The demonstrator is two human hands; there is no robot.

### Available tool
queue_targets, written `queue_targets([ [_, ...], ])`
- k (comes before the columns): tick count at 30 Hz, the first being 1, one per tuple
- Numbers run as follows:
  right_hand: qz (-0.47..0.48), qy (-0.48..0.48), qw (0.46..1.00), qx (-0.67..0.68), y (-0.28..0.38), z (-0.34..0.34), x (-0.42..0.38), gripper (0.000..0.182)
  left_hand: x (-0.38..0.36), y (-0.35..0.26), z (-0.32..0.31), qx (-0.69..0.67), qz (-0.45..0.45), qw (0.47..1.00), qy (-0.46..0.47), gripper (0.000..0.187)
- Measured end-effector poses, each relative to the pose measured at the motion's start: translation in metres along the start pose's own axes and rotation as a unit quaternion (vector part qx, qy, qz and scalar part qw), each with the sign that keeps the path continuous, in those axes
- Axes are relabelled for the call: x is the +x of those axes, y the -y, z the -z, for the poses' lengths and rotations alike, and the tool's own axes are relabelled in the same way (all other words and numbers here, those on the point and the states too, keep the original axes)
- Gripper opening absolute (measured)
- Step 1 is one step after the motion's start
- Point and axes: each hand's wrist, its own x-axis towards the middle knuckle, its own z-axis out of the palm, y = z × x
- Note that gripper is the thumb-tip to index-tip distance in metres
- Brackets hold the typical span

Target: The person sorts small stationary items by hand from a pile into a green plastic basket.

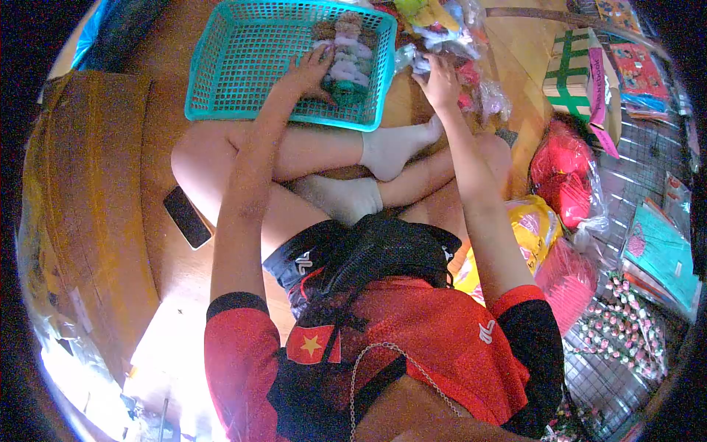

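Note:
A turquoise plastic basket (243, 114) sits in front of my crossed legs. Along its right side lie rows of small soft bundles (347, 70) in brown, white, grey and green, which look like hair scrunchies. My left hand (309, 77) rests over the left edge of these rows, fingers apart. Just outside the basket's right rim, my right hand (440, 82) has its thumb and fingers around a small pale bluish bundle (420, 65). Its exact kind is too blurred to tell. Clear plastic bags with yellow and multicoloured soft items (434, 18) lie beyond that hand.
A phone (187, 217) lies on the wooden floor at left, near a large brown cardboard box (96, 214). To the right are a green-taped carton (578, 70), bagged red items (565, 177), a yellow bag (530, 228) and a wire rack (641, 162) with packets and small pink flowers (626, 317).

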Motion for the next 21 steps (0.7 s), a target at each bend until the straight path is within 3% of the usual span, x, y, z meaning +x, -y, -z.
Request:
queue_targets([
  [1,0.012,-0.004,0.999,-0.039,0.002,0.003,0.001,0.05,-0.001,0.001,0.0,-0.012,0.0,1.0,0.004,0.117],
  [4,-0.03,0.025,0.999,0.023,0.004,0.009,0.005,0.043,-0.002,0.0,0.003,-0.029,0.013,0.999,0.03,0.119],
  [7,-0.14,0.002,0.978,0.152,0.01,0.025,0.006,0.038,-0.001,0.0,0.002,-0.003,0.017,0.999,0.041,0.118],
  [11,-0.155,-0.184,0.948,0.208,0.01,0.046,0.009,0.035,0.008,0.006,-0.006,0.027,0.031,0.998,0.045,0.114],
  [15,-0.114,0.036,0.911,0.394,0.053,0.12,0.006,0.033,0.013,0.015,-0.017,0.016,0.012,0.999,0.032,0.111],
  [16,-0.037,0.058,0.87,0.489,0.053,0.099,0.005,0.032,0.015,0.016,-0.019,0.012,0.012,0.999,0.027,0.111],
  [18,0.119,0.105,0.909,0.386,0.077,0.106,-0.001,0.033,0.015,0.015,-0.021,0.004,0.018,1.0,0.02,0.109],
  [20,0.115,0.234,0.903,0.341,0.106,0.108,-0.008,0.035,0.013,0.011,-0.018,-0.004,0.029,0.999,0.018,0.107],
  [21,0.144,0.232,0.9,0.34,0.115,0.101,-0.009,0.035,0.014,0.014,-0.019,-0.004,0.014,1.0,0.015,0.106],
])
